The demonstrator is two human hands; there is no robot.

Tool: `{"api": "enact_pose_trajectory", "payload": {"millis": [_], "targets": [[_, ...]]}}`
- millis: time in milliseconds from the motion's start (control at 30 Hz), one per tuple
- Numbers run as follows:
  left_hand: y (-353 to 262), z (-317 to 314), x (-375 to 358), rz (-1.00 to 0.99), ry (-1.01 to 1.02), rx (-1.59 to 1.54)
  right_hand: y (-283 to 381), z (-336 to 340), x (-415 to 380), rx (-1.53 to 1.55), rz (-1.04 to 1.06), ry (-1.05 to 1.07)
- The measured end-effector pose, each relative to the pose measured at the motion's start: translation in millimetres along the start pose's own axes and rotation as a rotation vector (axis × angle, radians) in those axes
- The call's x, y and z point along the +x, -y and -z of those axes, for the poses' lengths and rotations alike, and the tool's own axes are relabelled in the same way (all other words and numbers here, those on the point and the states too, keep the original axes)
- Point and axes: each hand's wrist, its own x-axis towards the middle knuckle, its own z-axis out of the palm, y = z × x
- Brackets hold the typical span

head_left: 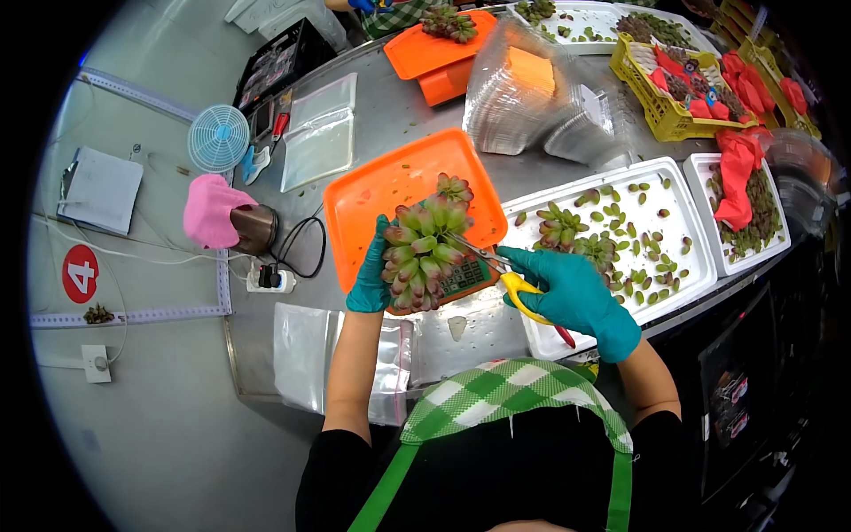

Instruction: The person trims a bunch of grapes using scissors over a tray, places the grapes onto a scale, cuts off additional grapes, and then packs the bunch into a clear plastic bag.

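Fingers of left hand (370, 282) grip succulent (426, 251), mostly hidden; right hand (572, 293) clasps scissors (510, 282), handles covered.

I see a small blue fan (218, 137) at the far left edge of the worktop (390, 115), a pink cloth (209, 211) draped beside a metal cup (255, 229) just in front of it. Clear plastic bags (321, 133) lie flat near the fan. Further back I've got a second orange tray (425, 53) carrying a succulent cluster (448, 23), and next to it a stack of clear containers (523, 97). On the right, a yellow crate (660, 120) with red items inside, and a red cloth (736, 173) draped over a white tray. On the floor, a red disc marked 4 (81, 273).
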Motion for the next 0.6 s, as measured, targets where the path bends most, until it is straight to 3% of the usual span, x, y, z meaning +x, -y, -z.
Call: {"api": "enact_pose_trajectory", "payload": {"millis": [233,333,433,600], "targets": [[9,-22,4,0.004,-0.052,0.077,-14,7,-12,-0.004,-0.006,-0.042],[11,-53,0,0.076,0.004,0.021,-16,11,-17,-0.033,0.002,-0.033],[13,-35,10,0.135,0.151,-0.047,-21,12,-22,-0.070,0.013,-0.045],[17,-38,13,0.174,0.205,-0.053,-29,11,-27,-0.080,0.018,-0.067]]}}
